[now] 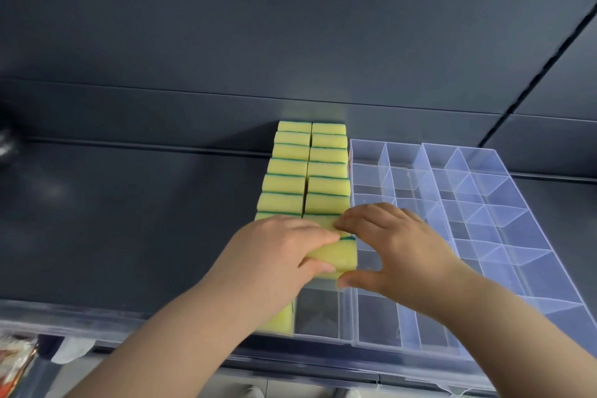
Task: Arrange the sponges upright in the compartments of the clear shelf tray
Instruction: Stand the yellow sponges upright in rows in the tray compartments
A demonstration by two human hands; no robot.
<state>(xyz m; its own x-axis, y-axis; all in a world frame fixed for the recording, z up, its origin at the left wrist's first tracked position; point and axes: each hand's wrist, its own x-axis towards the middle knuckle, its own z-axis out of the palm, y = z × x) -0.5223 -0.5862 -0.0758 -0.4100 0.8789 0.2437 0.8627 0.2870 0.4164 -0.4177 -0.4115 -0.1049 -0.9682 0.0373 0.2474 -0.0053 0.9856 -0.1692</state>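
A clear shelf tray (pixel 352 317) with many compartments lies on a dark shelf. Its two left columns hold several yellow sponges with green scouring edges (pixel 326 184), standing upright in rows from the back wall forward. My left hand (pixel 277 252) and my right hand (pixel 397 245) both grip one yellow sponge (pixel 339 257) over the right sponge column, near the front. The right thumb presses its front edge, the fingers rest on its far edge. Another sponge (pixel 281 320) stands in the front left compartment, partly hidden by my left forearm.
A second clear compartment tray (pixel 504 220) lies to the right, holding nothing. The dark back wall (pixel 290 42) rises behind the sponges. A clear strip runs along the shelf's front edge (pixel 80 320). Below at the left, packaged goods (pixel 13 362) show.
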